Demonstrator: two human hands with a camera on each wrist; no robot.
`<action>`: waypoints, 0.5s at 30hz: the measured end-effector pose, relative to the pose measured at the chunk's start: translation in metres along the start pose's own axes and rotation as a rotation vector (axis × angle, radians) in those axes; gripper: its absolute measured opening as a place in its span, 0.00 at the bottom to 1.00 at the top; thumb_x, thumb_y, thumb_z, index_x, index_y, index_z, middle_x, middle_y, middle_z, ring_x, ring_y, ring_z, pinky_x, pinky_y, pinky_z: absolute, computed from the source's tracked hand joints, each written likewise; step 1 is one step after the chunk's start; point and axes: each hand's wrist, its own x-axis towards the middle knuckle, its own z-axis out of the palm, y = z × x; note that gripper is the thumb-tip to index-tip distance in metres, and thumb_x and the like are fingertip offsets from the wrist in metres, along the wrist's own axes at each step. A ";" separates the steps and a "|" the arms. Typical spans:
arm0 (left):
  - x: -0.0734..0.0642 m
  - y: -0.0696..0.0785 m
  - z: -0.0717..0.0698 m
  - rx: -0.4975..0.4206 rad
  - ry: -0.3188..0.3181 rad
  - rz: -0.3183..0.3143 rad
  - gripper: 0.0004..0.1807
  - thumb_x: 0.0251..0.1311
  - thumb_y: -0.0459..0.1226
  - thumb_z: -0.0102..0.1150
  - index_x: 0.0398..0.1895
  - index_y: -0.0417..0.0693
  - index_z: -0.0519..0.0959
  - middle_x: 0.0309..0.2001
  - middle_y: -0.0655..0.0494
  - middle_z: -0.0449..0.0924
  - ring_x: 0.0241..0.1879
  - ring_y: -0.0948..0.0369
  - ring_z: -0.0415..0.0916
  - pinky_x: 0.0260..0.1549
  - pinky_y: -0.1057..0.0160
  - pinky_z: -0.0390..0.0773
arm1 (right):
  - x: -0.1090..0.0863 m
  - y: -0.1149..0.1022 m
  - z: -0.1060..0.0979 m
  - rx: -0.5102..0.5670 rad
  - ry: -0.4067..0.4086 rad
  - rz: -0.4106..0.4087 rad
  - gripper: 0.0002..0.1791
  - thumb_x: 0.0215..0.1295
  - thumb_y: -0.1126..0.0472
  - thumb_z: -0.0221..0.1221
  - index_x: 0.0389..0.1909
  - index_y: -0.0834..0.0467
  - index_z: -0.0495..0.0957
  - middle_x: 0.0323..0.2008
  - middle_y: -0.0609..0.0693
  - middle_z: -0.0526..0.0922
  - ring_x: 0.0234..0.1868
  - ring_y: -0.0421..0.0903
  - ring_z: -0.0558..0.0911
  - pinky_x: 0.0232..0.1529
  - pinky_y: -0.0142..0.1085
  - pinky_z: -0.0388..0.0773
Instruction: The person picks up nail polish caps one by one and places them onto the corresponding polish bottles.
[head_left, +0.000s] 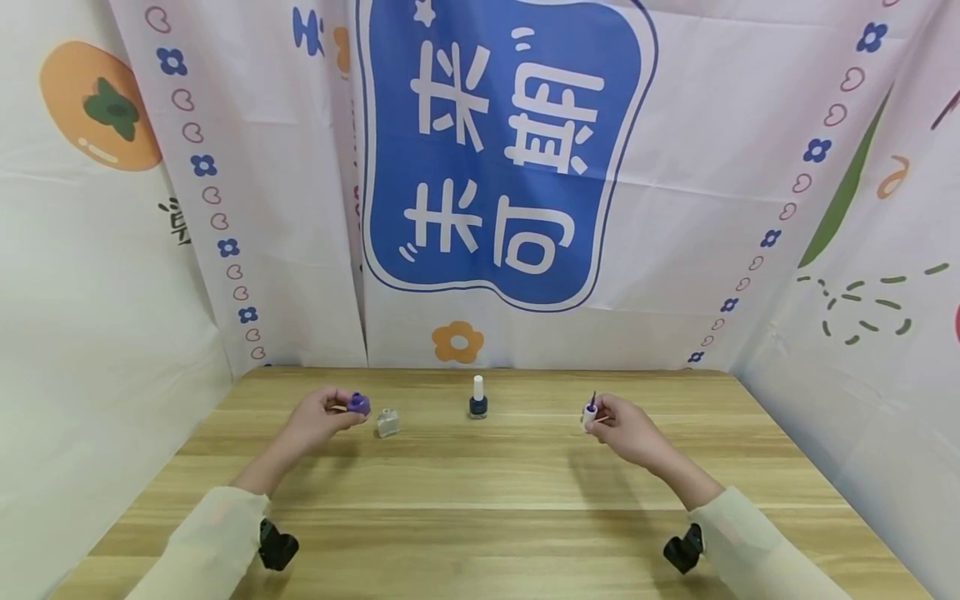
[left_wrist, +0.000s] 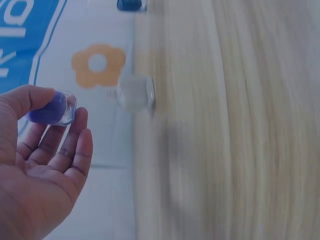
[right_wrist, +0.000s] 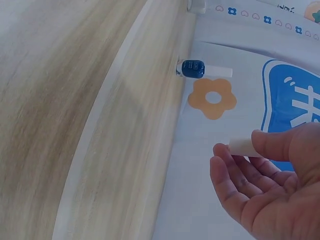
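At the near edge, two pale sleeves (head_left: 198, 550) are seen entering from left and right over a wood-grained table (head_left: 465, 500), and a small black device (head_left: 277, 546) is worn at the left cuff, matched by another at the right. Farther in, on the left side, a bottle of purple nail polish (head_left: 359, 406) is pinched between the thumb and curled fingers of the left hand (head_left: 318, 417); it is held above the table with its neck pointing upward. On the right side, a white cap (head_left: 588, 419) is gripped between the thumb and fingertips of the right hand (head_left: 630, 429), and its purple-coated brush (head_left: 593, 399) is pointed up. The two hands are kept well apart. Just to the right of the purple bottle, a clear glass bottle (head_left: 387, 422) with a short neck is stood on the table; it is blurred in the left wrist view. A little farther, near the middle of the far side, a dark blue nail polish bottle (head_left: 478, 407) is stood upright, topped by a tall white cap. Beyond the table's far edge, a white cloth (head_left: 697, 108) is hung, printed with an orange flower (head_left: 457, 342) and, higher up, a blue panel (head_left: 502, 167) of white characters.
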 end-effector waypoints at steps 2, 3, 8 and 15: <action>0.000 0.004 0.007 -0.010 -0.014 0.011 0.14 0.56 0.33 0.67 0.42 0.34 0.75 0.46 0.40 0.78 0.41 0.54 0.78 0.44 0.55 0.80 | -0.001 0.000 0.000 0.004 -0.003 -0.005 0.04 0.67 0.70 0.57 0.41 0.65 0.73 0.40 0.55 0.80 0.44 0.51 0.81 0.42 0.49 0.80; -0.001 0.006 0.010 -0.015 -0.022 0.017 0.14 0.56 0.33 0.67 0.42 0.34 0.75 0.46 0.40 0.78 0.42 0.53 0.78 0.43 0.57 0.80 | -0.001 -0.001 0.000 0.005 -0.004 -0.003 0.04 0.67 0.70 0.57 0.41 0.65 0.73 0.40 0.55 0.80 0.44 0.51 0.81 0.42 0.48 0.80; -0.004 0.015 0.028 -0.077 -0.072 0.059 0.14 0.55 0.31 0.67 0.41 0.34 0.75 0.45 0.41 0.79 0.41 0.52 0.80 0.42 0.57 0.81 | -0.003 -0.005 0.000 -0.021 -0.003 -0.009 0.06 0.68 0.70 0.57 0.43 0.65 0.74 0.40 0.55 0.80 0.44 0.50 0.81 0.40 0.42 0.81; -0.008 0.021 0.053 -0.131 -0.166 0.143 0.13 0.55 0.30 0.67 0.41 0.33 0.76 0.42 0.45 0.80 0.40 0.53 0.80 0.40 0.62 0.81 | -0.005 -0.013 0.002 -0.042 0.009 -0.024 0.08 0.68 0.69 0.57 0.45 0.65 0.75 0.40 0.53 0.80 0.43 0.48 0.80 0.39 0.40 0.80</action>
